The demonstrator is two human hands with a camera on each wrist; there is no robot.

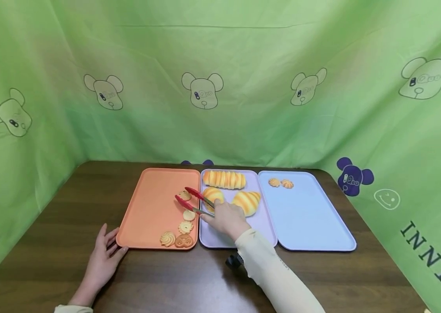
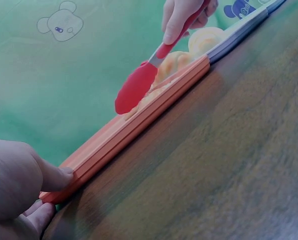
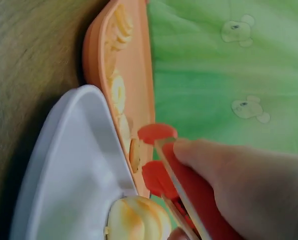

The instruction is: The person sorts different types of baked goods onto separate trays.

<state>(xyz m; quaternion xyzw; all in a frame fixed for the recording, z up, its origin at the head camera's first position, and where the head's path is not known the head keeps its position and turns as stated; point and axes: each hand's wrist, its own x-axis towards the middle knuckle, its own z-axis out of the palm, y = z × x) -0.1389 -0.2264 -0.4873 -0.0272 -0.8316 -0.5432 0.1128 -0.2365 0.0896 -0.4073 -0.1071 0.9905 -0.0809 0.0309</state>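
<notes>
My right hand [image 1: 228,217] grips a pair of red-tipped tongs [image 1: 189,205] above the boundary between the orange tray [image 1: 154,204] and the lilac tray [image 1: 220,239]. The tongs' tips stand apart, with a round brown cookie [image 1: 184,195] between them in the head view; whether they touch it I cannot tell. Down the orange tray's right side lie a pale round cookie [image 1: 189,215], a ring-shaped cookie [image 1: 185,227], a pretzel-shaped cookie [image 1: 183,241] and a swirl cookie [image 1: 167,238]. My left hand [image 1: 105,256] pinches the orange tray's near left corner, thumb against the rim.
On the lilac tray sit a long striped bread [image 1: 224,179], a croissant-like bread [image 1: 247,203] and another bread [image 1: 212,194] partly behind the tongs. A blue tray [image 1: 306,217] at right bears two small cookies [image 1: 281,183]. Green printed cloth [image 1: 244,130] hangs behind the brown table [image 1: 158,278].
</notes>
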